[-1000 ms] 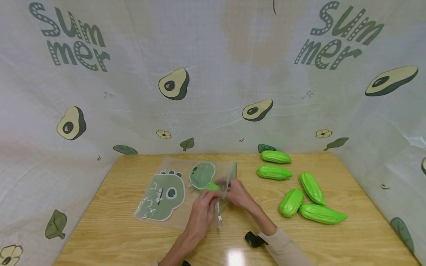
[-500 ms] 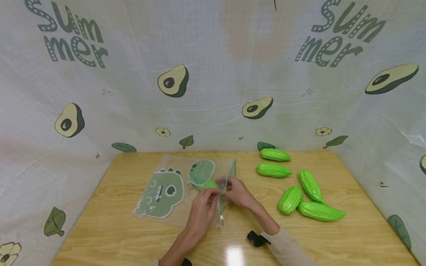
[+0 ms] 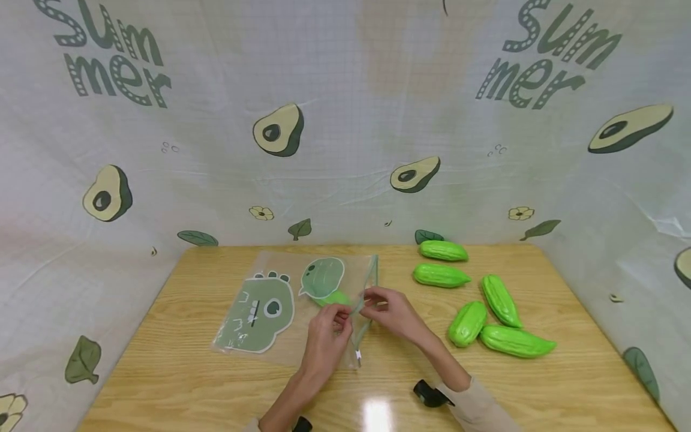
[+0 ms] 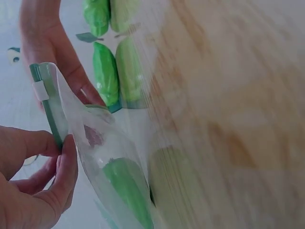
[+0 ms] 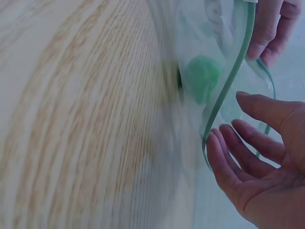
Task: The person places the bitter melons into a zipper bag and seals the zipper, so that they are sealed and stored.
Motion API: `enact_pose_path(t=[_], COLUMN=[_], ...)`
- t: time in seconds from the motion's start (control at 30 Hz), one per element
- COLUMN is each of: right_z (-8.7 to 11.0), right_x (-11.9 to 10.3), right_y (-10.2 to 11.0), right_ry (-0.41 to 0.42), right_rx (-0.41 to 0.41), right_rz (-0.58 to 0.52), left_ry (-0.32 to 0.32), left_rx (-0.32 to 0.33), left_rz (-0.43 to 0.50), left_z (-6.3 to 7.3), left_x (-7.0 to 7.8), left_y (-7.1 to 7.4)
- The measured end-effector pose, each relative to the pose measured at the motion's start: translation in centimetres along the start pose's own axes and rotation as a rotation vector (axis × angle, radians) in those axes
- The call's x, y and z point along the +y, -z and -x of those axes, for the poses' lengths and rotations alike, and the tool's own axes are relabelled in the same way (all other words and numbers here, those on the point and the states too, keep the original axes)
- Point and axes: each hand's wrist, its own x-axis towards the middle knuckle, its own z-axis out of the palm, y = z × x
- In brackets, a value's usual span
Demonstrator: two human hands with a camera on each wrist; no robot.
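With twelve o'clock at the table's far edge, the left hand [image 3: 326, 337] pinches the green rim of a clear plastic zip bag with green cartoon prints [image 3: 302, 321] between thumb and fingers. The right hand [image 3: 396, 315], at its three o'clock, has loosely curved fingers, thumb apart, holding nothing, beside the bag's mouth. Inside lies a bright green, ridged, oblong gourd [image 3: 333, 297], partly covered by a print. The white slider [image 3: 358, 355] sits at the left hand's four o'clock. The right hand stands between the bag and five similar green gourds [image 3: 467, 324]: two at its two o'clock, three around three. The wooden table [image 3: 200, 396] meets a white avocado-printed cloth [image 3: 345, 120] at twelve
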Motion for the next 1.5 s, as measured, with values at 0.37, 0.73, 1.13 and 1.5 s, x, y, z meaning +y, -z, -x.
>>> enact_pose_path(t=[0.37, 0.73, 1.13, 1.5], right_z=[1.0, 2.4, 4.6, 6.5], right_x=[0.0, -0.1, -0.3, 0.3], right_y=[1.0, 2.3, 4.2, 5.9], right_ry=[0.008, 0.045, 0.059, 0.112], right_rx=[0.035, 0.104, 0.217, 0.333], right_rz=[0.018, 0.064, 0.241, 0.391], left_ry=[0.098, 0.173, 0.184, 0.186], left_rx=[-0.006, -0.032, -0.035, -0.032], left_rz=[0.051, 0.144, 0.158, 0.156], left_z=[-0.1, -0.2, -0.2, -0.2], left_x=[0.0, -0.2, -0.4, -0.3], left_y=[0.1, 0.0, 0.3, 0.4])
